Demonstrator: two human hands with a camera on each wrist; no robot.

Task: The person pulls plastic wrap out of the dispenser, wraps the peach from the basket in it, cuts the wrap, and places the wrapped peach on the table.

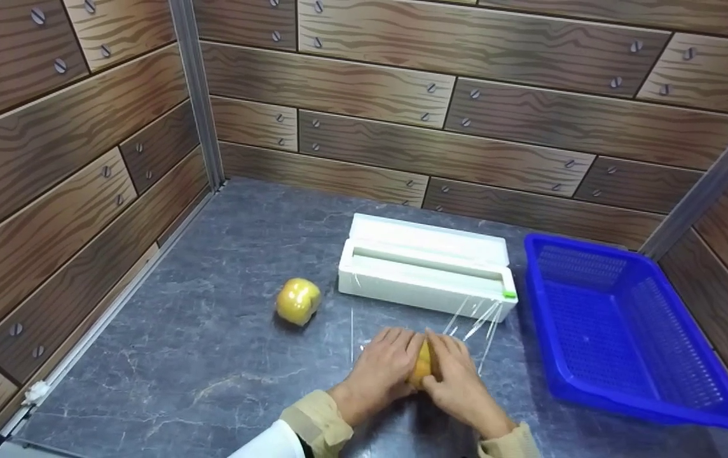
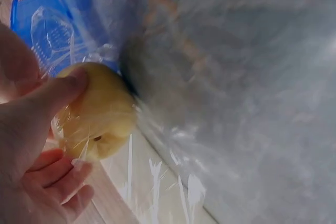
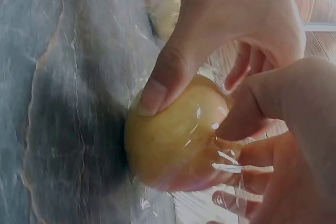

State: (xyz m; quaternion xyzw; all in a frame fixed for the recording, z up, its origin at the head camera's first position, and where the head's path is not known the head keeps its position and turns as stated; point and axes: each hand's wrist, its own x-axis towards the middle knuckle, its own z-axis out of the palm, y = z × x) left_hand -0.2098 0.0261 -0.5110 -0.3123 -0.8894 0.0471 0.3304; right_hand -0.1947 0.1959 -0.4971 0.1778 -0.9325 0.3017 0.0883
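A yellow apple is between both hands, close over the dark tabletop. Clear cling film covers part of its skin, and stretched strands run back to a white cling film box. My left hand holds the apple from the left, its thumb pressed on the skin in the left wrist view. From the other side my right hand grips the same apple, thumb against the film and fingers curled behind. A second yellow apple lies to the left of the box.
The box's lid is flipped back at its far side, and a green piece sits at its right end. To the right stands a blue plastic basket. Wood-patterned walls enclose the marbled tabletop.
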